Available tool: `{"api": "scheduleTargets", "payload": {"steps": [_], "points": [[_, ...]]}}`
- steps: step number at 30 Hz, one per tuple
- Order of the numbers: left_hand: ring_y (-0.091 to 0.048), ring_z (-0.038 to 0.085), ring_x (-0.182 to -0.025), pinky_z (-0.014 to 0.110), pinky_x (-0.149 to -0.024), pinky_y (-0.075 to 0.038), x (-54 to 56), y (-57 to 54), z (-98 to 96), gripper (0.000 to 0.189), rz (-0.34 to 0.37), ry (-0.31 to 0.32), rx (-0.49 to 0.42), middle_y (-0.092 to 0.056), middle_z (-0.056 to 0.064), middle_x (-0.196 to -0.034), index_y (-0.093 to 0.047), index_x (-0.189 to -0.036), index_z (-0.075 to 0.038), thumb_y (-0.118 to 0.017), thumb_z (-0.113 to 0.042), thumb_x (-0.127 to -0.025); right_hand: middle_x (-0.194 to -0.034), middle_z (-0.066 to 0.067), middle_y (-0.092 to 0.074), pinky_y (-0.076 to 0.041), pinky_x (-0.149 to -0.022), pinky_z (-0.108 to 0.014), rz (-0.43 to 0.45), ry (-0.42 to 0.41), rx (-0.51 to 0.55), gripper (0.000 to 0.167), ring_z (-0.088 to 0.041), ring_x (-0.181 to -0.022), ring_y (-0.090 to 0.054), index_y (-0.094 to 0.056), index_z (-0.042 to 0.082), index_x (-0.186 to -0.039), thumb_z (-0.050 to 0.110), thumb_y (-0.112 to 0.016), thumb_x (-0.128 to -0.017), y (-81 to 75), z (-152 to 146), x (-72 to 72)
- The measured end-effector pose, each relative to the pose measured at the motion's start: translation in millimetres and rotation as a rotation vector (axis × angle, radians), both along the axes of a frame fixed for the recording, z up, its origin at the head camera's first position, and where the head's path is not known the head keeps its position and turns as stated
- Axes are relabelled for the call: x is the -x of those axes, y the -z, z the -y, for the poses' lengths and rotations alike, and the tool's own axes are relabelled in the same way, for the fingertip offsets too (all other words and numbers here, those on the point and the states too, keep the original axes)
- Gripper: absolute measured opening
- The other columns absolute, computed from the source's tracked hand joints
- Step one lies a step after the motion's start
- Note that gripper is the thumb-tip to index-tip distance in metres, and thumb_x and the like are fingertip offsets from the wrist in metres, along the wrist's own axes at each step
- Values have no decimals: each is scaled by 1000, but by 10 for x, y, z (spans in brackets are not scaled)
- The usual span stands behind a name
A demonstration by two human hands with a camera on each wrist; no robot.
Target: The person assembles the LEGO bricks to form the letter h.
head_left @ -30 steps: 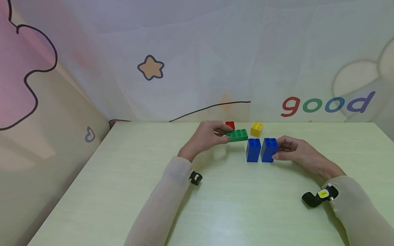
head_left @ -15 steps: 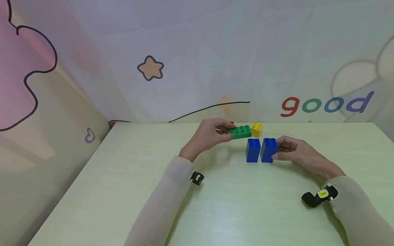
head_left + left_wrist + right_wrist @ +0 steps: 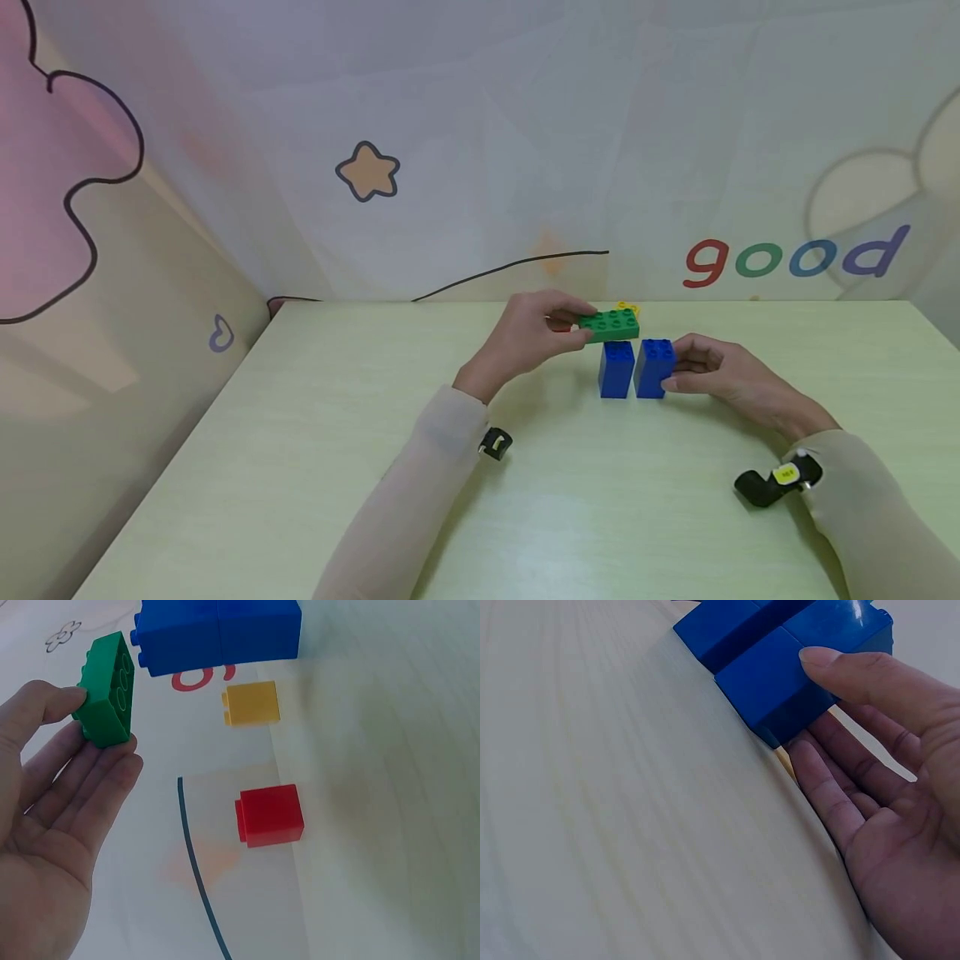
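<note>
Two blue brick stacks stand upright side by side with a narrow gap, a left stack (image 3: 616, 372) and a right stack (image 3: 654, 371). My left hand (image 3: 529, 336) pinches a green brick (image 3: 611, 326), eight studs on top, by its left end between thumb and fingers. In the head view that brick appears just above and behind the left stack; the left wrist view shows its hollow underside (image 3: 122, 681) apart from the blue. My right hand (image 3: 731, 375) holds the right stack from its right side, thumb on the near face (image 3: 780, 675) in the right wrist view.
A yellow brick (image 3: 253, 703) and a red brick (image 3: 271, 815) sit at the back of the pale table (image 3: 300, 467). In the head view the green brick and left hand partly cover them. A printed cloth backdrop (image 3: 480, 150) rises behind the table.
The left hand has carried the green brick to the right, from beside the left blue stack to over its top in the head view. The right hand and both stacks have stayed put.
</note>
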State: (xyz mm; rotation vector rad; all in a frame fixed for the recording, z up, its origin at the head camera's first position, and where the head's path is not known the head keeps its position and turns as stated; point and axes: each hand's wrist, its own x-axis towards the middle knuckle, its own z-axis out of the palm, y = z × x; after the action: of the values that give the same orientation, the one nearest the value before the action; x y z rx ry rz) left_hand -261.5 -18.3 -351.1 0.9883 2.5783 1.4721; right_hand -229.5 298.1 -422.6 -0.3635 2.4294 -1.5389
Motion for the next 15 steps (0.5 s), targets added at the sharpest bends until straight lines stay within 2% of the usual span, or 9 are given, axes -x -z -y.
{"api": "scheduleTargets", "payload": {"steps": [5,11,15], "points": [[-70,7,-98,21,-90,-58,-34,-2,-71,26,-26,8,33,-75,4,-121,-78,-123,-6,-79,-9,-97,-135,-19,-65,-52,-94,-18,8,-9,9,49,-12,-113,-66,-54,-1,-141,21,-74,-102,-16,4,-16],[-71,10,-103,20,-93,-57,-64,5,-120,28,-53,18,49,-75,6,-123,-78,-125,-5,-79,-10,-98,-132,-17,-67,-52,-95,-18,12,-13,13,49,-14,-113,-67,-54,-1,-139,23,-75,-102,-49,7,-36],[-70,10,-104,25,-95,-57,-79,10,-140,29,-60,24,49,-75,6,-125,-78,-126,-5,-80,-11,-98,-131,-17,-68,-52,-95,-17,11,-15,14,49,-14,-113,-67,-55,0,-139,24,-76,-102,-57,8,-37]]}}
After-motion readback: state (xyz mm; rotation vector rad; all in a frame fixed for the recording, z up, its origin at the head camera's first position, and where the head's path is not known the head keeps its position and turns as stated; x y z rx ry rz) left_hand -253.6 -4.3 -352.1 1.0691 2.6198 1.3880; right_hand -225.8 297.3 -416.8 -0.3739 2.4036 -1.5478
